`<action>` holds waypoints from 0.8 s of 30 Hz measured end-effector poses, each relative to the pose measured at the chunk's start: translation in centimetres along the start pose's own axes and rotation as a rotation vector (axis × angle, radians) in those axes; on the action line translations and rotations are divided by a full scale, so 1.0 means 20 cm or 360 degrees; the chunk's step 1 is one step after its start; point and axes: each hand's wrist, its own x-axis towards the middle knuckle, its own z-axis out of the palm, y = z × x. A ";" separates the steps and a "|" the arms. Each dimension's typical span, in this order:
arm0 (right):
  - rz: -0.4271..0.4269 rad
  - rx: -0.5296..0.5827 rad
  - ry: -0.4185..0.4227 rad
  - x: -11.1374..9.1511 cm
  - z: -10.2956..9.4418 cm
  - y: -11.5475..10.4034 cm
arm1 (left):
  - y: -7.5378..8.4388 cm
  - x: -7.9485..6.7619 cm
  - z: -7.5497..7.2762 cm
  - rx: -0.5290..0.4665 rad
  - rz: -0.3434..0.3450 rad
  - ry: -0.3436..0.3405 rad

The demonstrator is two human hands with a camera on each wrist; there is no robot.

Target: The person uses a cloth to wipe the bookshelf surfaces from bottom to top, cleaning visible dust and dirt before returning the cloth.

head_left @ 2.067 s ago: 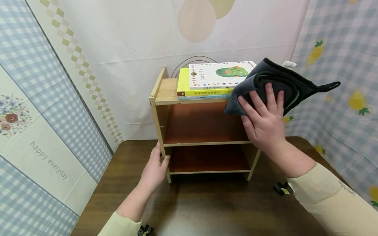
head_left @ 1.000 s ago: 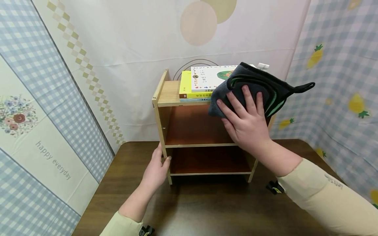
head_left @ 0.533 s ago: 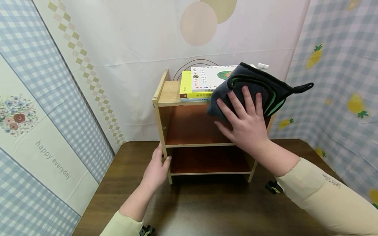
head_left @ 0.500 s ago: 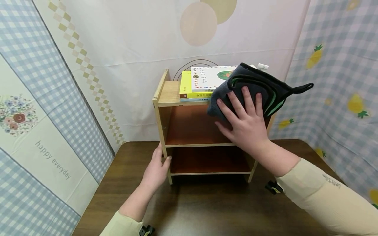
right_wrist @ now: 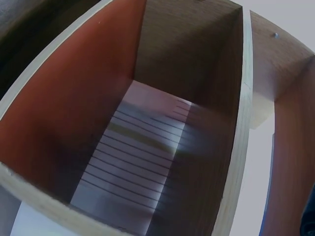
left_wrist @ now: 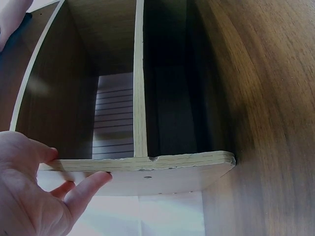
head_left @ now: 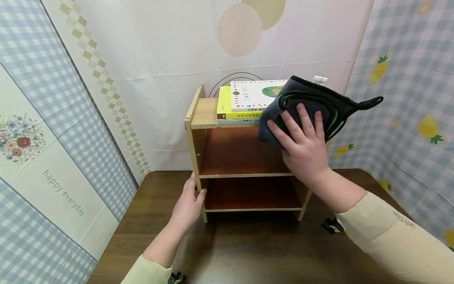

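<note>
A small wooden shelf [head_left: 191, 146] with reddish-brown boards stands on the brown table. My left hand [head_left: 186, 207] holds its left side panel low down, thumb at the front edge; the left wrist view shows thumb and fingers on either side of the panel edge [left_wrist: 192, 160]. On the shelf's top lies a stack of books, a white one [head_left: 248, 94] over a yellow one [head_left: 224, 103] and a thin blue one. My right hand [head_left: 306, 150] presses a folded dark grey cloth [head_left: 274, 114] against the stack's right part, fingers spread and straight, thumb hidden. The cloth covers part of the books.
The brown table [head_left: 244, 252] extends in front of the shelf and to both sides. Behind hangs a white curtain [head_left: 159, 47]; checked fabric [head_left: 400, 157] with pineapples is on the right. A black loop [head_left: 370, 103] and a white tag [head_left: 320, 79] stick out from the cloth.
The right hand and cloth first moved left across the books, paused, then shifted slightly back right. The thumb, earlier visible, is now hidden. The left hand stays on the panel.
</note>
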 end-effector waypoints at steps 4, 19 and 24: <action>0.0014 0.0055 0.0101 -0.02 -0.02 0.03 | 0.00 0.00 0.00 -0.0005 0.0004 0.0008; 0.0241 0.0241 0.0774 0.03 -0.14 0.05 | 0.00 0.00 0.00 0.0000 0.0020 0.0017; 0.0232 0.0249 0.0805 0.05 -0.17 0.02 | 0.00 0.00 0.00 -0.0001 0.0021 0.0019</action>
